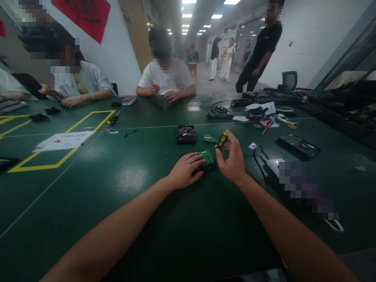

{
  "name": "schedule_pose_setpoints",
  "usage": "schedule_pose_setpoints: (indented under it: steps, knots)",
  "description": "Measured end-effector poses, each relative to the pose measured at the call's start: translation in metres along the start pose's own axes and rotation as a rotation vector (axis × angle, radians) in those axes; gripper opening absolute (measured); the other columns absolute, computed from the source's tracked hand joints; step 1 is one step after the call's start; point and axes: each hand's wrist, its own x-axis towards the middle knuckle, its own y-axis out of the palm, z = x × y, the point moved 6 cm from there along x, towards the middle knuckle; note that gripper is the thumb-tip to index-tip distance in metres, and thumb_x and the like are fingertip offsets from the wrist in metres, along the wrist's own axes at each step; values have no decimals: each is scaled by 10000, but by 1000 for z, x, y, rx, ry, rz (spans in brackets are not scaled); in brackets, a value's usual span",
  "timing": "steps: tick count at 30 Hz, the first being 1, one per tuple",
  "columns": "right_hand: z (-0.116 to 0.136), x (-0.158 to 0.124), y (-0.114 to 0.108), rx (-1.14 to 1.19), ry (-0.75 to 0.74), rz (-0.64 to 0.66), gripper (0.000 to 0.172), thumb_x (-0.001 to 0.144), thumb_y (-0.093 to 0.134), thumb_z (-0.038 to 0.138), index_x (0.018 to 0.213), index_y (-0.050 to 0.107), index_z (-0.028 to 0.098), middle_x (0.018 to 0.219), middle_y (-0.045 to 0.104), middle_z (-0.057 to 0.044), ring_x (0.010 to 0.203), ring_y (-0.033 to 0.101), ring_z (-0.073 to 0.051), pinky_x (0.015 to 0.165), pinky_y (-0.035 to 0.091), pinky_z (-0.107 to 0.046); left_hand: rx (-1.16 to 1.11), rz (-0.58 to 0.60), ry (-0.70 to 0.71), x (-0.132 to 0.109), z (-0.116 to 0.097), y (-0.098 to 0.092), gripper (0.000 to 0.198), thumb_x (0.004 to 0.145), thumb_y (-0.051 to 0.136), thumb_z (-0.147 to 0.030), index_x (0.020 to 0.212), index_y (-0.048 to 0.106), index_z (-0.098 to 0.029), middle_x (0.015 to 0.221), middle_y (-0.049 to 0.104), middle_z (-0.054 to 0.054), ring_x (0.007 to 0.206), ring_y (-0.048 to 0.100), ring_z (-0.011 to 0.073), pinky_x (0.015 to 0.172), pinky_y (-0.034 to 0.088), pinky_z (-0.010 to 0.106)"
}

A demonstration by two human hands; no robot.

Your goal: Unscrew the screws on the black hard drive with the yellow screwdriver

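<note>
In front of me a hard drive (209,158) lies on the table with its green circuit board facing up. My left hand (188,169) holds its left end, fingers across the board and thumb along the near edge. Just above and to the right, my right hand (232,158) is closed on a yellow-and-black screwdriver (222,140) by its handle, which is tilted. I cannot make out its blade. Behind it lies a loose green circuit board (210,138). Another hard drive (186,134) sits beyond my left hand, dark side up.
To the right are a third drive (298,147), a power strip (276,166) with its cord, and a red screwdriver (266,126). A pen-shaped electric screwdriver (219,116) lies farther back. Paper (63,141) lies at left. A co-worker (166,74) sits opposite.
</note>
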Motion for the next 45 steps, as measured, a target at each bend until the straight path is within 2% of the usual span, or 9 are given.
schedule_pose_setpoints:
  steps: [3, 8, 13, 17, 20, 26, 34, 40, 45]
  knots:
    - [0, -1, 0, 6, 0, -14, 745, 953, 654, 235, 1617, 334, 344, 1419, 545, -135, 1025, 682, -277, 891, 656, -531, 0, 2, 0, 0, 0, 0, 469, 1000, 654, -370, 1442, 620, -218, 1516, 611, 120, 1479, 494, 351, 1205, 444, 600]
    - [-1, 2, -7, -50, 3, -77, 689, 920, 740, 301, 1537, 435, 336, 1320, 581, -122, 995, 663, -283, 805, 660, -513, 3, -2, 5, 0, 0, -1, 471, 1004, 650, -367, 1449, 615, -219, 1518, 612, 116, 1479, 493, 352, 1199, 451, 599]
    - [3, 3, -5, -23, -6, -49, 704, 957, 677, 249, 1587, 379, 352, 1314, 584, -113, 944, 684, -252, 834, 665, -501, 10, 0, 5, -1, 0, 0, 463, 1010, 639, -376, 1442, 621, -211, 1516, 613, 119, 1476, 498, 352, 1200, 450, 599]
    - [7, 2, -2, -3, -39, -13, 681, 987, 601, 206, 1606, 359, 352, 1380, 559, -125, 1020, 694, -258, 878, 662, -501, 9, -6, 4, -1, 1, 1, 460, 1002, 650, -370, 1433, 628, -210, 1516, 615, 117, 1477, 497, 347, 1205, 449, 589]
    - [6, 2, -3, -17, -49, -18, 687, 972, 650, 239, 1594, 385, 358, 1375, 569, -121, 1071, 676, -277, 882, 663, -506, 7, -6, 5, 0, 1, 2, 458, 1006, 645, -373, 1434, 628, -213, 1510, 619, 112, 1478, 495, 341, 1211, 444, 582]
    - [-1, 2, -2, -10, 10, 14, 717, 973, 684, 273, 1603, 362, 386, 1319, 666, -84, 939, 711, -242, 871, 666, -500, -8, -3, 0, 0, 1, 0, 469, 996, 661, -372, 1440, 625, -228, 1509, 619, 115, 1481, 493, 344, 1211, 439, 595]
    - [-1, -3, 10, 144, 32, 137, 691, 1025, 576, 242, 1637, 286, 379, 1338, 683, -83, 1088, 749, -254, 1012, 625, -526, -4, 21, -16, 0, 1, 0, 469, 1007, 645, -384, 1446, 620, -223, 1518, 612, 117, 1492, 478, 347, 1216, 432, 600]
    - [-7, 0, 2, 52, 58, 42, 748, 947, 721, 312, 1596, 352, 369, 1267, 693, -82, 982, 735, -262, 881, 664, -514, -10, 23, -13, -1, 2, 1, 482, 1011, 641, -392, 1467, 604, -241, 1529, 603, 114, 1493, 478, 350, 1199, 443, 620]
    - [-4, 2, 1, 51, 60, 31, 721, 958, 692, 273, 1596, 371, 370, 1342, 658, -93, 976, 721, -256, 877, 664, -508, -8, 13, -3, 0, 1, 0, 462, 1009, 643, -388, 1444, 622, -233, 1523, 608, 112, 1485, 488, 346, 1208, 442, 604]
